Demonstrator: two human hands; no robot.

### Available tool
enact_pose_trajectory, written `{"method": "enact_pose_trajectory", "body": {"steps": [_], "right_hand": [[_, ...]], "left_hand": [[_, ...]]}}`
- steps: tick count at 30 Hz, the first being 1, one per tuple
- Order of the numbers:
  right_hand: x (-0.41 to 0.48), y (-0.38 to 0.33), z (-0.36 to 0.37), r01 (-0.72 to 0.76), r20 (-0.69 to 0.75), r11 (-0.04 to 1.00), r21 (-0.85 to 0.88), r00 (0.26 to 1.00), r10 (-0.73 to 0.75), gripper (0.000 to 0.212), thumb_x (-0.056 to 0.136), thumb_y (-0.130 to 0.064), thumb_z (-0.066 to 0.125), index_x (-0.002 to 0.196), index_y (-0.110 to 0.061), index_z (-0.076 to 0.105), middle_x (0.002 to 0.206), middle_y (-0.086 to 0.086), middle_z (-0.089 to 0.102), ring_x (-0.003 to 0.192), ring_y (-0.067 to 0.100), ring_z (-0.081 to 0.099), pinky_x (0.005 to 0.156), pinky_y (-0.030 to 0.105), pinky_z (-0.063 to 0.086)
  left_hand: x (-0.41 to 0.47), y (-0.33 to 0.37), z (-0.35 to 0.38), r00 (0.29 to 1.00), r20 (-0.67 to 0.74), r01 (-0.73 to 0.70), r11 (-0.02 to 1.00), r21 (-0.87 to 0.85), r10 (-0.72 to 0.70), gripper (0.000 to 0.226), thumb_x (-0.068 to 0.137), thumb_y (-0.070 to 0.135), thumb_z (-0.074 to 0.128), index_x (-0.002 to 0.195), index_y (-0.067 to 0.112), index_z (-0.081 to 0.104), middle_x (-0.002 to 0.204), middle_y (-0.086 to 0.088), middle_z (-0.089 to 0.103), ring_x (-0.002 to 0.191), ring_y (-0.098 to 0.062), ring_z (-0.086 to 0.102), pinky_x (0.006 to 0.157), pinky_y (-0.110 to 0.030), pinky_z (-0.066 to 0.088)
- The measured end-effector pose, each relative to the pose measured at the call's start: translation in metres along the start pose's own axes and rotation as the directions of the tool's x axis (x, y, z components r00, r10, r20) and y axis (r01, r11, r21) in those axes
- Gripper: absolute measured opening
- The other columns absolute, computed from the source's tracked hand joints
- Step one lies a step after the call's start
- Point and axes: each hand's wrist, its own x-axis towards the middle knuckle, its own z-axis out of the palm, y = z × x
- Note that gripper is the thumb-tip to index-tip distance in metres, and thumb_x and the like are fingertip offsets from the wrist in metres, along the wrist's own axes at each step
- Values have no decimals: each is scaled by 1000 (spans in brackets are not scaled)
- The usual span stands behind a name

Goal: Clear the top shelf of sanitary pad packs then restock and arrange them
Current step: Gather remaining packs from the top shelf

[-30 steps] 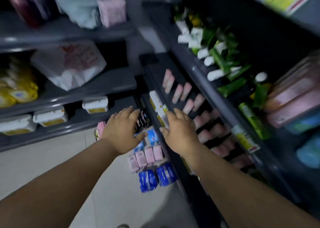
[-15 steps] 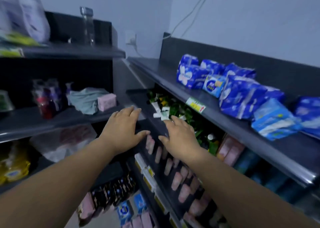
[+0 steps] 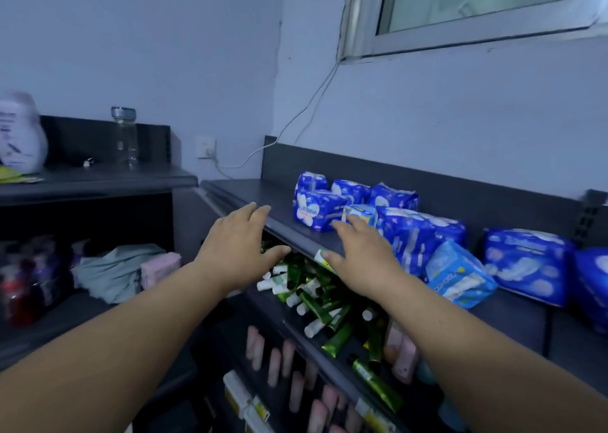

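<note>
Several blue sanitary pad packs (image 3: pixel 317 209) lie loosely along the dark top shelf (image 3: pixel 263 199), with a lighter blue pack (image 3: pixel 459 276) tilted near the front edge and a large one (image 3: pixel 526 265) further right. My left hand (image 3: pixel 238 245) hovers with straight fingers at the shelf's front edge, left of the packs, holding nothing. My right hand (image 3: pixel 362 255) reaches over the shelf edge, empty, its fingertips close to a small yellow-and-blue pack (image 3: pixel 358 214).
Green tubes (image 3: pixel 316 297) crowd the shelf below, pink items (image 3: pixel 289 367) lower still. A second shelf unit on the left carries a clear bottle (image 3: pixel 124 136), a white pouch (image 3: pixel 19 133) and folded cloth (image 3: pixel 115 271). A cable (image 3: pixel 296 117) hangs from the window.
The view has swung up from the floor and lower shelves to the top shelf. Both hands have risen with it and now reach the top shelf's front edge.
</note>
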Motion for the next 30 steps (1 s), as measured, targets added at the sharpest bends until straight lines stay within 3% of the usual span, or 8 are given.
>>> {"method": "enact_pose_trajectory", "body": {"steps": [8, 13, 16, 20, 23, 26, 30], "right_hand": [[44, 71, -46, -164, -35, 979, -121, 986, 161, 70, 89, -51, 61, 148, -26, 32, 160, 1, 17, 142, 29, 26, 107, 42, 36], [81, 122, -41, -228, 206, 938, -260, 936, 285, 105, 75, -50, 76, 154, -36, 9, 163, -3, -6, 148, 38, 0, 111, 52, 33], [99, 145, -33, -224, 331, 931, -287, 889, 316, 117, 70, -53, 80, 154, -41, -1, 162, -3, -12, 149, 39, -3, 115, 54, 27], [131, 170, -29, -218, 450, 944, -247, 837, 311, 123, 60, -78, 71, 153, -43, -2, 163, -2, -16, 150, 31, 3, 118, 53, 21], [152, 174, -29, -238, 498, 957, -165, 818, 289, 121, 57, -91, 56, 154, -42, 3, 164, -1, -8, 151, 25, 4, 119, 48, 16], [169, 173, -20, -209, 489, 968, -138, 835, 250, 119, 56, -90, 57, 151, -48, 0, 163, -3, -15, 151, 26, 4, 119, 50, 16], [184, 174, -7, -89, 531, 988, -125, 835, 142, 115, 56, -79, 70, 145, -61, 0, 160, -9, -23, 150, 27, 12, 115, 52, 26]], "left_hand": [[62, 29, 19, 1000, -2, -17, 998, -65, 16, 83, 90, 61, 50, 154, 20, 16, 161, -9, 16, 146, -23, 21, 116, -38, 25], [105, 44, 49, 999, 41, 10, 997, -80, -7, 84, 89, 60, 53, 154, 22, 15, 161, -8, 14, 143, -28, 28, 112, -40, 31], [138, 51, 68, 997, 77, 33, 997, -75, -27, 85, 88, 60, 55, 154, 23, 15, 161, -8, 14, 142, -29, 30, 111, -44, 35], [185, 61, 94, 993, 107, 62, 995, -79, -54, 86, 87, 57, 58, 154, 25, 13, 161, -9, 13, 143, -30, 27, 111, -44, 34], [216, 70, 116, 984, 149, 108, 992, -62, -98, 86, 88, 55, 59, 155, 28, 11, 161, -11, 9, 142, -34, 26, 111, -43, 33], [246, 73, 137, 973, 179, 157, 987, -39, -148, 86, 88, 53, 60, 154, 30, 10, 161, -11, 4, 141, -37, 25, 110, -44, 33], [279, 67, 166, 958, 217, 189, 982, 1, -185, 87, 86, 56, 59, 154, 35, 8, 162, -9, -6, 136, -34, 38, 104, -44, 42]]}}
